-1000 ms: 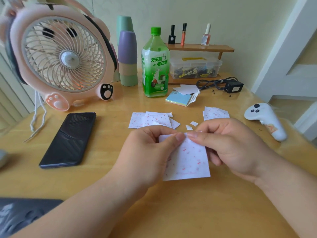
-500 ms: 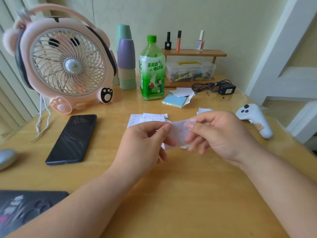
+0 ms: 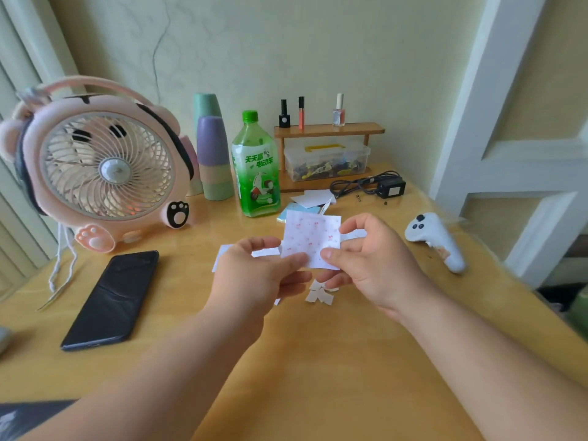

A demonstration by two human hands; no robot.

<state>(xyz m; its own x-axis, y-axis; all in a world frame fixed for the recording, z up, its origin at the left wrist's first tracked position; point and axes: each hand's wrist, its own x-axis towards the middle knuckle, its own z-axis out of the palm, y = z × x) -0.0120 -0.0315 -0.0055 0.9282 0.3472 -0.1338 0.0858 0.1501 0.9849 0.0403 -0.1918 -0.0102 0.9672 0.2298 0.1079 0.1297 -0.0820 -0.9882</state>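
Note:
A small square of white paper (image 3: 310, 238) with a pink cherry print stands upright above the wooden table (image 3: 318, 361). My left hand (image 3: 254, 275) pinches its lower left edge between thumb and forefinger. My right hand (image 3: 372, 265) pinches its lower right edge and right side. More pieces of the same paper (image 3: 222, 254) lie flat on the table behind my left hand, mostly hidden. Small white paper scraps (image 3: 318, 294) lie on the table under my hands.
A pink animal-shaped fan (image 3: 101, 170) stands at the left, a black phone (image 3: 113, 299) in front of it. Stacked cups (image 3: 214, 157), a green bottle (image 3: 256, 168), a wooden shelf (image 3: 327, 130) with nail polish, a clear box (image 3: 326, 160), a black adapter (image 3: 389, 187) and a white controller (image 3: 436, 240) are behind and right.
The paper square, which lay flat under my fingers a second ago, has been lifted off the table and turned upright facing me. The camera has tilted upward.

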